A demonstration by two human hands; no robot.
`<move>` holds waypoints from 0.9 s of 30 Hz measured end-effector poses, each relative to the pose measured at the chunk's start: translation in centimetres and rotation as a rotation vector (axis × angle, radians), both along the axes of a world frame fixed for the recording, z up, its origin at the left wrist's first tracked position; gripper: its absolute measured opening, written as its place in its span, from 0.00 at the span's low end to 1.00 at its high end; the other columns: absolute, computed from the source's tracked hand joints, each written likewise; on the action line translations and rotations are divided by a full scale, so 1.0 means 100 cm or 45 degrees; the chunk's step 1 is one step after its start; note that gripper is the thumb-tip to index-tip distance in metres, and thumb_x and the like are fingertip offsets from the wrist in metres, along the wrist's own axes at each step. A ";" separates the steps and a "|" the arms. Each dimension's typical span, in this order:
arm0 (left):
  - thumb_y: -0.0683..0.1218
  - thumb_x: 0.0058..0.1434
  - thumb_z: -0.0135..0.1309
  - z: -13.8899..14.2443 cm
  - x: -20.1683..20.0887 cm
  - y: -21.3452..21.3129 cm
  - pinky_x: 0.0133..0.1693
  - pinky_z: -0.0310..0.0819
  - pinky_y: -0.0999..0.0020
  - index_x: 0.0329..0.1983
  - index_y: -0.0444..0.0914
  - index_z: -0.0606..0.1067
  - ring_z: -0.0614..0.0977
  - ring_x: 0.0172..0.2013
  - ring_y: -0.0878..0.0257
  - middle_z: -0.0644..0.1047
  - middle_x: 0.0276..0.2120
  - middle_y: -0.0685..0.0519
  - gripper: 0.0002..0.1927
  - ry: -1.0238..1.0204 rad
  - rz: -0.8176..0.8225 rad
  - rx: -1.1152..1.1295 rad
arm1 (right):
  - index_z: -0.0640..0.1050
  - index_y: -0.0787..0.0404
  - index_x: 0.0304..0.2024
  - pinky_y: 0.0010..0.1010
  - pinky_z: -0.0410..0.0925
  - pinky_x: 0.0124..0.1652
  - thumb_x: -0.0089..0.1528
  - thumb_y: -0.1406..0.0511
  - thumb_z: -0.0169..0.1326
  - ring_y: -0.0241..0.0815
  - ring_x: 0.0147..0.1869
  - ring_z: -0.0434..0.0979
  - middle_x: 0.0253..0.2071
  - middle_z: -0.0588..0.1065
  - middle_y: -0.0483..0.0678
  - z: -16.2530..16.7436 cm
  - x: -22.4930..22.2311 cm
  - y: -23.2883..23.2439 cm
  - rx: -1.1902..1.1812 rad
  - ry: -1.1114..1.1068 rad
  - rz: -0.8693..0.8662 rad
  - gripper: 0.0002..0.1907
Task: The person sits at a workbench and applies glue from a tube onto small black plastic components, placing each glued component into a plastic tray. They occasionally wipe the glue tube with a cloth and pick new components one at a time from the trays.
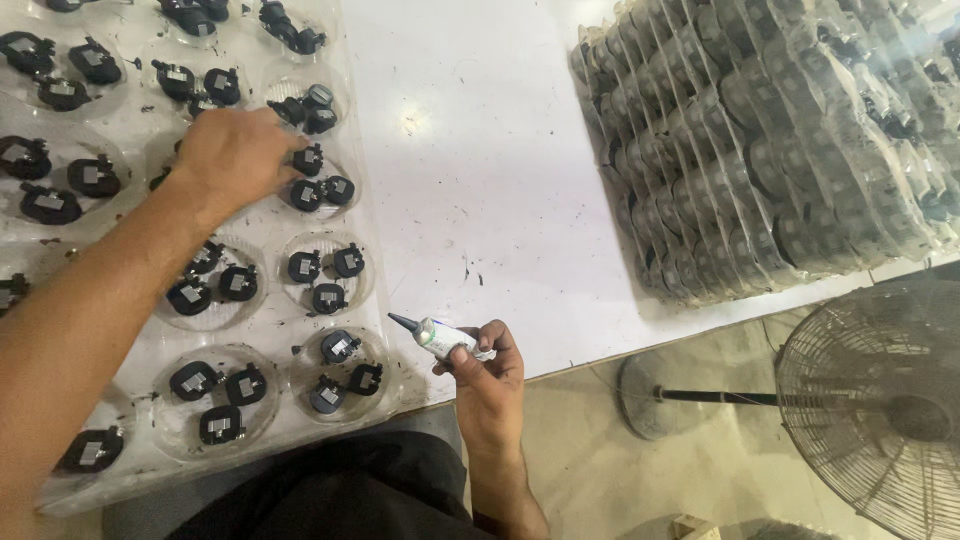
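Gripping a glue tube (440, 337), the right hand (487, 375) shows; the left hand (235, 155) hides its fingertips over black parts (322, 190).

The tray (150, 470) is cut off at the left and top edges; parts beneath the left hand (235, 155) are hidden; the fan (880, 400) is cropped at right.

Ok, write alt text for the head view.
The right hand holds a small glue tube, dark nozzle aimed at a clear plastic tray of small black parts, while the left hand rests on the tray. Bagged stacks lie on the white table.
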State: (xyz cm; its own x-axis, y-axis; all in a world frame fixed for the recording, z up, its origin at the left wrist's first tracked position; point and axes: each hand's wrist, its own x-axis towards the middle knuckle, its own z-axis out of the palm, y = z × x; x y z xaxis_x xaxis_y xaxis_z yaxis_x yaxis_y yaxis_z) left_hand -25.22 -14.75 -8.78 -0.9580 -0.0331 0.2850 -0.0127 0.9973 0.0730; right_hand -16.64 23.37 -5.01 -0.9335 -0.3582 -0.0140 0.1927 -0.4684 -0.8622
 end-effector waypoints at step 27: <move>0.47 0.50 0.68 0.061 0.073 0.068 0.39 0.79 0.68 0.45 0.42 0.80 0.86 0.34 0.62 0.84 0.35 0.49 0.19 0.140 0.267 1.206 | 0.67 0.60 0.40 0.39 0.74 0.44 0.62 0.77 0.60 0.47 0.45 0.78 0.45 0.78 0.59 0.005 0.005 0.003 0.040 0.382 -0.228 0.15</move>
